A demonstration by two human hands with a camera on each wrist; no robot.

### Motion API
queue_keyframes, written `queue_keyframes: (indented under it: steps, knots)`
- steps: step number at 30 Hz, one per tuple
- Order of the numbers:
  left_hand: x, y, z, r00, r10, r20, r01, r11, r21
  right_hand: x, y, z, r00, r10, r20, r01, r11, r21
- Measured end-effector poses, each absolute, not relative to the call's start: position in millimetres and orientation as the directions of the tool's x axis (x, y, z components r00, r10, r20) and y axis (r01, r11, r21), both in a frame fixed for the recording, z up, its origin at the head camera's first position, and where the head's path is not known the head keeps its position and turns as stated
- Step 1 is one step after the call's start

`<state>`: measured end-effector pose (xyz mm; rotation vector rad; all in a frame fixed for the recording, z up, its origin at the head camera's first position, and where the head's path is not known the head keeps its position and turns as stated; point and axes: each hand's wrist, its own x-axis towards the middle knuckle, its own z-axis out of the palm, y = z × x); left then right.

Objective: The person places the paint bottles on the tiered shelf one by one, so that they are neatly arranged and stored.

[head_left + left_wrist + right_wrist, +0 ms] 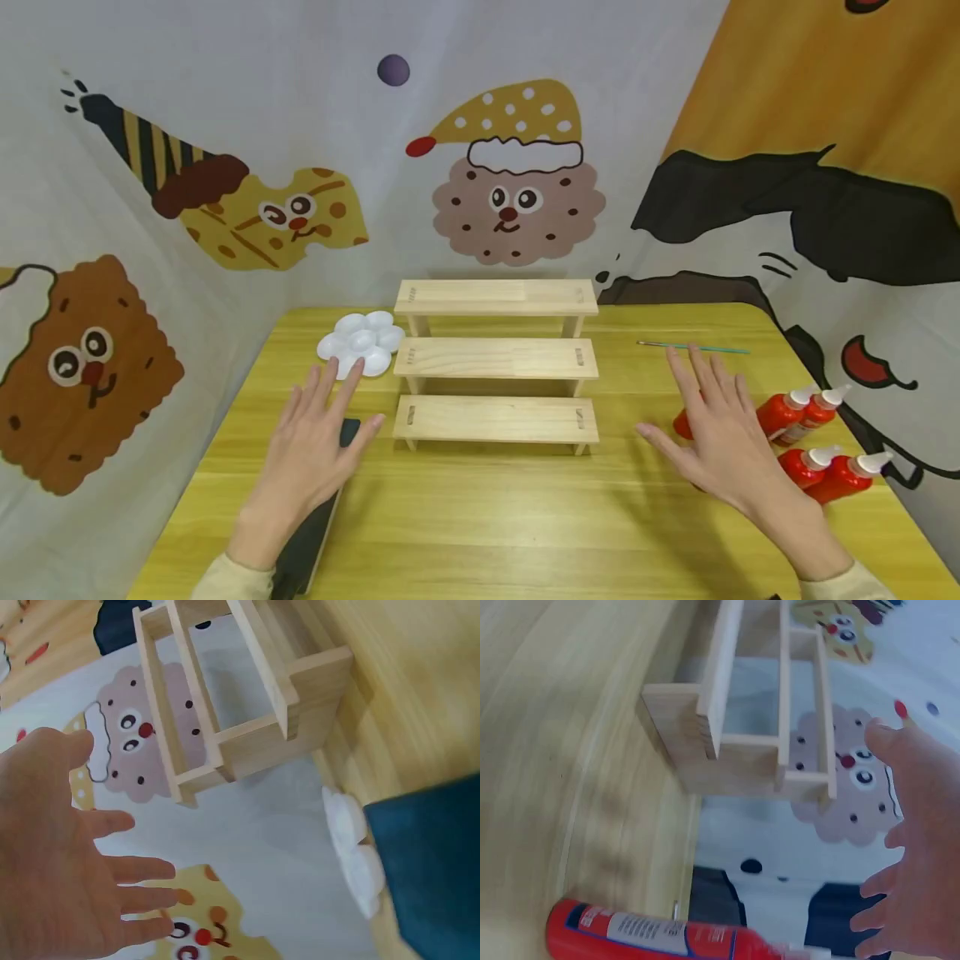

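Observation:
My left hand hovers with spread, straight fingers above the left side of the table, holding nothing. Beneath it lies a dark flat board, partly hidden by the hand. Just beyond its fingertips is a white flower-shaped paint palette. On the right, my right hand is also spread with straight fingers and grips nothing. Several red bottles with white nozzles stand beside and partly behind it. Between the hands sits a three-tier wooden shelf, also visible in the left wrist view and right wrist view.
A thin paintbrush with a teal handle lies at the back right of the yellow wood-grain table. Behind the table hangs a white cloth printed with cartoon biscuits, close to the shelf's back.

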<state>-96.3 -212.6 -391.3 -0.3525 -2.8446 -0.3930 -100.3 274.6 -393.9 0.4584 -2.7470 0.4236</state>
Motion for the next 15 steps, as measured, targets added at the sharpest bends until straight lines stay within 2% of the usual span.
queue_keyframes:
  steps: [3, 7, 15]
  knots:
    - [-99, -212, -401, -0.934, 0.183, 0.308, 0.275, 0.916, 0.291, -97, 284, -395, -0.885, -0.220, 0.411, -0.353, 0.891, -0.284]
    - [-103, -212, -415, -0.942, 0.142, 0.304, 0.267, 0.865, 0.424, -90, 295, -397, -0.879, -0.129, 0.459, -0.313, 0.883, -0.351]
    - [-108, -211, -433, -0.984, 0.057, 0.167, 0.155, 0.739, 0.656, -73, 306, -409, -0.919, 0.061, 0.390, -0.169, 0.831, -0.530]
